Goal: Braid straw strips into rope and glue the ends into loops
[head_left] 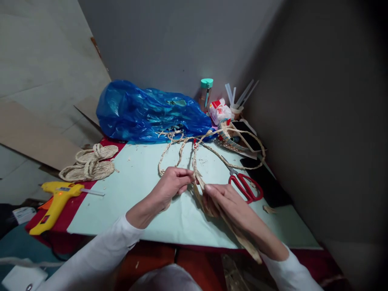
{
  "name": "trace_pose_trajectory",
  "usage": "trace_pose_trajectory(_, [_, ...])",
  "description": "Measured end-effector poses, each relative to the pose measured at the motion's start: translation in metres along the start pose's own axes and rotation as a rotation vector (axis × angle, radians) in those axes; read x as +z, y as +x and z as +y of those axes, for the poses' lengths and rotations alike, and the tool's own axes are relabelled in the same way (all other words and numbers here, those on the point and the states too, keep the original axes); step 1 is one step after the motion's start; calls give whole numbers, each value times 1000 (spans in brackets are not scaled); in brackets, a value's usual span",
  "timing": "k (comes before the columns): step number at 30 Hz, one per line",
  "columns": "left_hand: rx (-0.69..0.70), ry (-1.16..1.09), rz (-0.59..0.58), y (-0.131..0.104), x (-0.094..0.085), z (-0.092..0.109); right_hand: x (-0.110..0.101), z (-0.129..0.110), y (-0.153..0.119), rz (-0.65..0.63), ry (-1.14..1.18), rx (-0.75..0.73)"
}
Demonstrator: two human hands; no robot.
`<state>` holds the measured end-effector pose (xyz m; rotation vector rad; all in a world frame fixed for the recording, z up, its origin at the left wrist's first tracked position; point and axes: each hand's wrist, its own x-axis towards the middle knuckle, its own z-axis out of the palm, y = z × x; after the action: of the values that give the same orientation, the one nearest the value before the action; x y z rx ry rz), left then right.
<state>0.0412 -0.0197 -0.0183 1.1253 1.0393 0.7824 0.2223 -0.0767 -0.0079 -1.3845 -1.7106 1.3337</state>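
My left hand [173,185] pinches the lower end of a pale braided cord [195,159], where the braid gives way to loose flat strands. Just to its right, my right hand [226,200] is closed around those dried-fibre strands [238,232], whose long tail hangs past the table's front edge. Behind my hands the finished braid loops across the table and curves round to the right. A small red clip [195,142] sits on the cord near the blue bag. Red-handled scissors [245,186] lie right of my right hand, their blades partly under the cord.
A blue plastic bag [151,115] fills the back. At left are coiled braided pieces [93,161] and a yellow glue gun [57,202] with a glue stick. At back right stand a green-lidded jar [207,84], a cup of sticks [237,110] and a basket [226,131]; a black phone-like slab [269,186] lies nearer.
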Motion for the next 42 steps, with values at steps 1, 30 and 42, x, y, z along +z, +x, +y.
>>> trace_pose_trajectory(1, [-1, -2, 5, 1, 0, -1, 4, 1, 1, -5, -78, 1])
trace_pose_trajectory(30, [-17, -32, -42, -2, -1, 1, -20, 8, 2, 274, -5, -23])
trace_pose_trajectory(42, [-8, -96, -55, 2, -3, -1, 1, 9, 11, 110, 76, -31])
